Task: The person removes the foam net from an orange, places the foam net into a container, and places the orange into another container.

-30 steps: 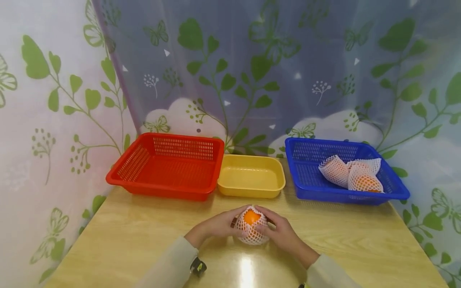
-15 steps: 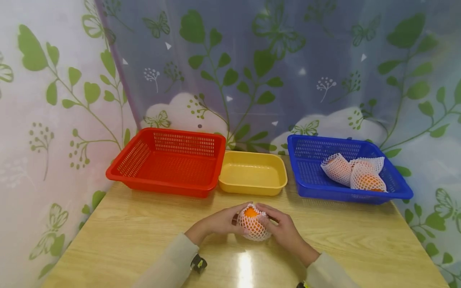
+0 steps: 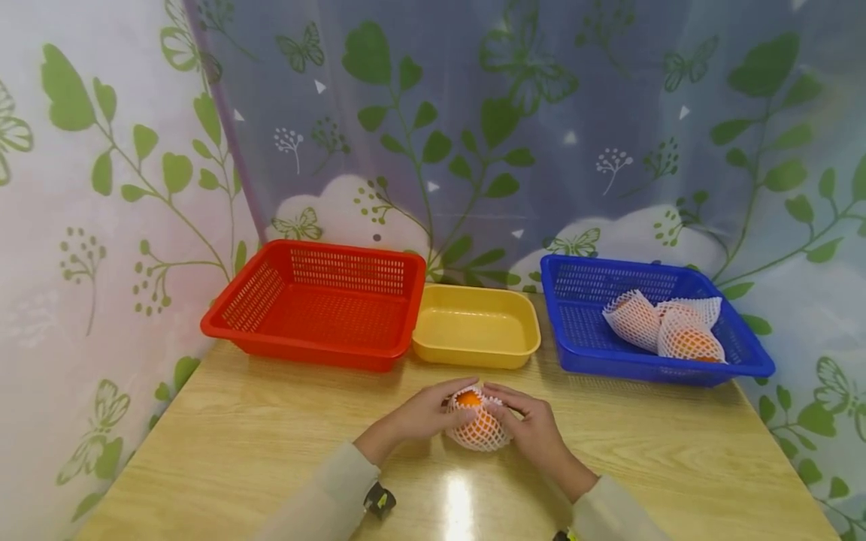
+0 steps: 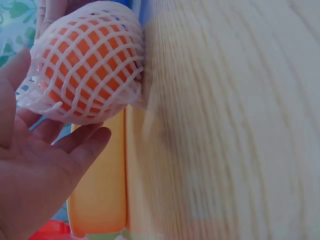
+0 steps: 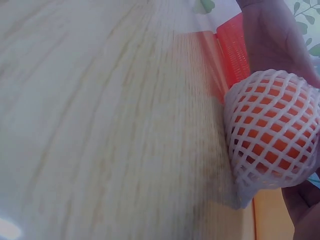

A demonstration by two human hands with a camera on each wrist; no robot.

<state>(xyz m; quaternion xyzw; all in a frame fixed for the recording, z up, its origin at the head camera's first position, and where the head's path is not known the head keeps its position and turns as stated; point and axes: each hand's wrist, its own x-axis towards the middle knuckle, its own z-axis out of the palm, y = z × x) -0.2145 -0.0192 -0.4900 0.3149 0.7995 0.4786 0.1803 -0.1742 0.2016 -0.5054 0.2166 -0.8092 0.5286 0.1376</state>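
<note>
An orange [image 3: 468, 398] sits on the table inside a white foam net [image 3: 484, 433], its top bare through the net's opening. My left hand [image 3: 421, 413] holds it from the left, thumb over the near rim of the opening and fingers behind. From the right, my right hand [image 3: 537, 432] grips the net, its thumb pressing the near right side. The left wrist view shows the netted fruit [image 4: 92, 65] beyond my left palm [image 4: 37, 175]. In the right wrist view, the net [image 5: 272, 130] covers the fruit, and part of my right hand [image 5: 306, 202] lies below it.
Behind the hands stand a red basket [image 3: 325, 353] at left, a yellow tray [image 3: 473, 358] in the middle and a blue basket [image 3: 649, 370] at right. Several netted fruits [image 3: 686, 342] lie in the blue basket. A patterned curtain [image 3: 433, 150] hangs behind.
My left thumb has moved up from the side of the net to its opening. My right thumb has shifted slightly upward. Less of the orange shows, and the head view has tilted slightly.
</note>
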